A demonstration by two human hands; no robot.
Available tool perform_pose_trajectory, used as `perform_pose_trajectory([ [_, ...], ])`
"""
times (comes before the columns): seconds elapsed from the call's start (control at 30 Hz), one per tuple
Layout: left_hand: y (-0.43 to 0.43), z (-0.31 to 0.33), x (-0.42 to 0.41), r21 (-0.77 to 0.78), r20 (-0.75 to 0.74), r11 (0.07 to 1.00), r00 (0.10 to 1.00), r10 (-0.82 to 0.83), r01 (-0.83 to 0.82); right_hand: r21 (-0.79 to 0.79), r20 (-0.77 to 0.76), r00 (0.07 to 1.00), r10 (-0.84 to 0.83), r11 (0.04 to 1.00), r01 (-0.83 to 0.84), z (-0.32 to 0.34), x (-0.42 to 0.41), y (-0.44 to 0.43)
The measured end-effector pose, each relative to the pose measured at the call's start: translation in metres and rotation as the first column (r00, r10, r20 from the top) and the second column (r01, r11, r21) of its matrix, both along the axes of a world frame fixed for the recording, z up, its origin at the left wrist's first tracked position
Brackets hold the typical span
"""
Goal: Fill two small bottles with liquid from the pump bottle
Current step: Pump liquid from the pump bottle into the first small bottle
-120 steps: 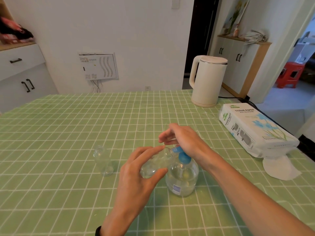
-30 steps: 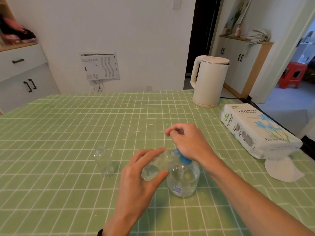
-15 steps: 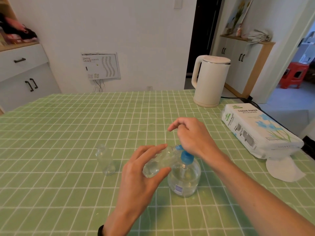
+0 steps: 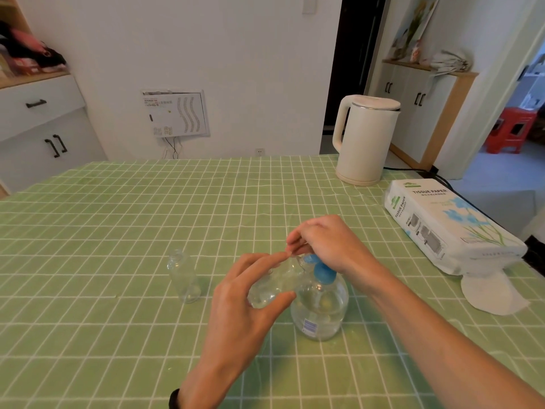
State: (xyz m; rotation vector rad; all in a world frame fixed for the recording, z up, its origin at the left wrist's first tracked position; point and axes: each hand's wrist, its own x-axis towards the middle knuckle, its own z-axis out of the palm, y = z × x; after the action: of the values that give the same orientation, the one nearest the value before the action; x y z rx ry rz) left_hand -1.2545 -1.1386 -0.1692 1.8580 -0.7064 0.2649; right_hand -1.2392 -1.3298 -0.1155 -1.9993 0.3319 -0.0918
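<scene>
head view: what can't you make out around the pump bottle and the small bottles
- pump bottle nozzle: head view, covered by the right hand
- held small bottle mouth: hidden between the left hand and the right hand
- standing small bottle fill level: see-through, too faint to tell
- pump bottle label: too small to read

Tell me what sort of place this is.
Most likely a home, probably a dining or kitchen area: a green checked tablecloth with a cream electric kettle and a pack of tissue paper on it, and white cabinets along the walls.
</scene>
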Motion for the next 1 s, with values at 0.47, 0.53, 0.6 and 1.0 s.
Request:
perform_pose_trajectory([
  [0.47, -0.0012, -0.0053, 0.002, -0.013, -0.005, 1.0, 1.0, 0.004, -0.004, -0.177, -0.091, 0.996, -0.02, 0.984, 0.003, 0.0002, -0.0052, 0.0037],
  [0.53, -0.0008, -0.0045, 0.0012, -0.016, -0.011, 1.0, 1.0, -0.002, 0.002, -0.156, -0.078, 0.996, -0.036, 0.987, 0.023, -0.0003, -0.0057, 0.0033],
  [0.6, -0.0006, -0.003, 0.0005, -0.022, -0.005, 1.0, 1.0, -0.007, 0.007, -0.094, -0.073, 0.996, -0.043, 0.995, 0.036, 0.0004, -0.0054, 0.0017],
  [1.0, -0.0019, -0.0012, -0.0001, -0.025, 0.018, 1.0, 1.0, 0.001, -0.001, -0.033, -0.012, 1.0, -0.008, 0.999, 0.008, 0.0014, -0.0042, 0.0009],
])
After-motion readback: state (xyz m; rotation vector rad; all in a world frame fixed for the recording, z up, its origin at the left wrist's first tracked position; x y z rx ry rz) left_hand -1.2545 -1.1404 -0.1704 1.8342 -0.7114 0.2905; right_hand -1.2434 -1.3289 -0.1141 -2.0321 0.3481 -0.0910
